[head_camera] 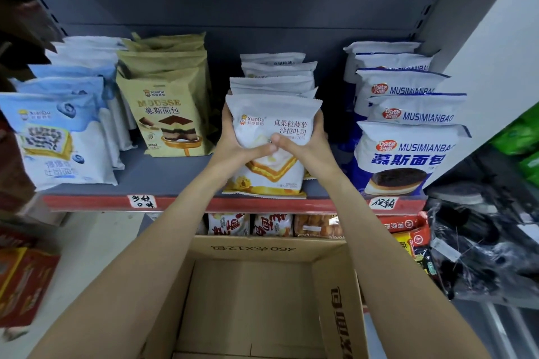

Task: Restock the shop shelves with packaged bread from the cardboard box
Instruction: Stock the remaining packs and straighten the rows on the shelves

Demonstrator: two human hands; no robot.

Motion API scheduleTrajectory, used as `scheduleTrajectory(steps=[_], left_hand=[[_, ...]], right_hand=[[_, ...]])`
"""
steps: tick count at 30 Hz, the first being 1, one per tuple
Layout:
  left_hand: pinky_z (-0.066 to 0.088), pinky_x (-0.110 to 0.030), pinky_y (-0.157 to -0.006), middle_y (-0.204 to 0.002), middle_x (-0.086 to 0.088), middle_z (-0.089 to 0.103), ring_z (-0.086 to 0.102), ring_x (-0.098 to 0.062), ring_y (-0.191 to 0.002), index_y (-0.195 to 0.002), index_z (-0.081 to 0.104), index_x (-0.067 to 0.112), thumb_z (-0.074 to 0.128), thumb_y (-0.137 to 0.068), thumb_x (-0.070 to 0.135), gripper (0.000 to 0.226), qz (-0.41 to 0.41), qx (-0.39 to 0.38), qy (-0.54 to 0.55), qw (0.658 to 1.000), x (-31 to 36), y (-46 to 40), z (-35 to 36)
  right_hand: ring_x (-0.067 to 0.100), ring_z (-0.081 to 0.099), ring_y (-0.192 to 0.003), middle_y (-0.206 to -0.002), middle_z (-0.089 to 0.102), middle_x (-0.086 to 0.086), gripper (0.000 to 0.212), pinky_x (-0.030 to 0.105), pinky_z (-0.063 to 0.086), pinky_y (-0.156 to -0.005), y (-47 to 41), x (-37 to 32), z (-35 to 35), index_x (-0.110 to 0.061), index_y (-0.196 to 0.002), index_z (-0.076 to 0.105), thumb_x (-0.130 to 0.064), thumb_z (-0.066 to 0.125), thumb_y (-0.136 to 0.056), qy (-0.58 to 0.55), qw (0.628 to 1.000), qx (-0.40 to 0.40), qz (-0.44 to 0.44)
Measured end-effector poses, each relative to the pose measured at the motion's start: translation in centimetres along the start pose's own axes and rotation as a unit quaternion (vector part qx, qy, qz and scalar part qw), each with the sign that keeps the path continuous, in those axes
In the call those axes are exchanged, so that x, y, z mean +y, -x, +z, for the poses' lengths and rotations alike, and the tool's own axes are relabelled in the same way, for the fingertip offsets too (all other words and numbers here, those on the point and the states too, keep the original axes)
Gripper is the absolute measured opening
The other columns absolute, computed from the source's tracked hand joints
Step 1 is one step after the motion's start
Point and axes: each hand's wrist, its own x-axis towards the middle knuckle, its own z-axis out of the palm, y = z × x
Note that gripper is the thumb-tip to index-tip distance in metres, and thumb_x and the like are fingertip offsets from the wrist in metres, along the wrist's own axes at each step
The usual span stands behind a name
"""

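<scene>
A white pineapple toast bread pack stands upright at the front of the grey shelf, with a row of like packs behind it. My left hand grips its left side and my right hand grips its right side, thumbs meeting across its front. Below my forearms sits the open cardboard box; no bread shows inside the part I can see.
Blue-white toast packs and gold mousse bread packs fill the shelf's left. Blue Musimianbao packs stand at the right. A lower shelf holds snack packs. Black plastic-wrapped goods lie right; a red box sits left.
</scene>
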Motion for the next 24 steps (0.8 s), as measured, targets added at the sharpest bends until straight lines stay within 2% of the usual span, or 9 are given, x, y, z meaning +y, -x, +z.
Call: scheduleTrajectory(steps=[2, 6, 10, 14, 17, 19, 21, 22, 24], left_hand=[[0.046, -0.018, -0.095, -0.126, 0.02, 0.052, 0.051, 0.005, -0.117, -0.145, 0.016, 0.029, 0.088, -0.06, 0.013, 0.112, 0.0, -0.008, -0.005, 1.0, 0.0, -0.4, -0.3], [0.046, -0.028, -0.099, -0.124, 0.017, 0.055, 0.054, 0.001, -0.116, -0.139, 0.021, 0.033, 0.086, -0.055, 0.021, 0.107, -0.006, -0.026, -0.016, 1.0, 0.3, -1.0, -0.3], [0.045, -0.021, -0.098, -0.132, 0.013, 0.051, 0.051, 0.0, -0.12, -0.149, 0.01, 0.026, 0.089, -0.053, 0.029, 0.124, 0.001, -0.028, -0.059, 0.998, 1.0, -1.3, -1.4], [0.03, 0.0, -0.096, -0.146, 0.013, 0.028, 0.03, 0.007, -0.129, -0.148, -0.016, 0.021, 0.084, -0.067, 0.013, 0.129, 0.029, -0.019, -0.111, 0.993, 2.2, 0.1, -1.7], [0.015, -0.009, -0.107, -0.157, 0.002, 0.002, 0.005, 0.004, -0.138, -0.149, -0.01, 0.018, 0.083, -0.068, 0.026, 0.124, 0.1, 0.076, -0.182, 0.975, 3.4, 2.1, -1.6], [0.015, -0.022, -0.113, -0.157, -0.006, 0.005, 0.005, -0.011, -0.144, -0.15, 0.002, 0.019, 0.08, -0.07, 0.04, 0.114, 0.185, 0.099, -0.287, 0.935, 4.9, 2.8, -1.8], [0.01, -0.042, -0.116, -0.157, -0.012, 0.008, 0.001, -0.026, -0.145, -0.151, 0.013, 0.021, 0.073, -0.067, 0.058, 0.109, 0.258, 0.062, -0.475, 0.839, 6.5, 2.1, -1.9], [0.005, -0.05, -0.116, -0.159, -0.011, 0.002, -0.006, -0.029, -0.145, -0.151, 0.011, 0.024, 0.071, -0.064, 0.065, 0.114, 0.246, 0.019, -0.551, 0.797, 7.1, 1.5, -1.8], [-0.003, -0.059, -0.113, -0.158, -0.007, -0.016, -0.023, -0.028, -0.143, -0.15, -0.006, 0.029, 0.071, -0.058, 0.07, 0.127, 0.165, -0.071, -0.621, 0.763, 8.1, 0.1, -1.4]], right_hand=[[0.013, 0.052, -0.122, -0.127, 0.057, -0.008, 0.1, 0.04, 0.047, -0.101, -0.2, -0.3, 0.2, -0.032, -0.135, 0.027, -0.051, 0.083, -0.054, -0.012, 1.0, 0.004, 0.003], [0.008, 0.056, -0.116, -0.122, 0.058, -0.008, 0.087, 0.039, 0.047, -0.101, -0.4, -0.1, 0.3, -0.023, -0.134, 0.026, -0.025, 0.083, -0.068, -0.036, 0.999, -0.012, 0.013], [0.011, 0.057, -0.116, -0.124, 0.058, -0.002, 0.077, 0.037, 0.048, -0.101, -0.6, -0.6, 1.0, -0.02, -0.13, 0.031, -0.015, 0.081, -0.072, -0.062, 0.998, -0.022, 0.002], [0.001, 0.052, -0.119, -0.132, 0.052, -0.007, 0.089, 0.029, 0.046, -0.102, 0.8, -1.6, 1.4, -0.02, -0.143, 0.019, -0.017, 0.078, -0.075, -0.047, 0.999, -0.02, -0.003], [0.007, 0.025, -0.139, -0.155, 0.022, -0.002, 0.097, 0.016, 0.024, -0.106, 3.7, -3.6, 0.0, -0.023, -0.15, 0.003, -0.031, 0.071, -0.082, 0.056, 0.998, 0.006, -0.029], [0.012, 0.019, -0.141, -0.155, 0.02, 0.003, 0.079, 0.006, 0.017, -0.1, 5.3, -5.3, -1.7, -0.02, -0.149, 0.017, -0.029, 0.065, -0.087, 0.18, 0.979, 0.02, -0.089], [0.016, 0.033, -0.136, -0.147, 0.036, 0.007, 0.053, 0.012, 0.024, -0.105, 5.5, -7.2, -3.4, -0.018, -0.139, 0.043, -0.018, 0.062, -0.09, 0.253, 0.955, 0.016, -0.152], [0.018, 0.042, -0.13, -0.14, 0.045, 0.008, 0.043, 0.019, 0.032, -0.106, 5.0, -8.0, -4.2, -0.016, -0.131, 0.053, -0.013, 0.061, -0.089, 0.272, 0.946, 0.011, -0.177], [0.021, 0.058, -0.112, -0.123, 0.061, 0.01, 0.032, 0.033, 0.045, -0.1, 2.9, -9.5, -5.7, -0.011, -0.117, 0.065, -0.004, 0.059, -0.087, 0.314, 0.924, -0.019, -0.219]])
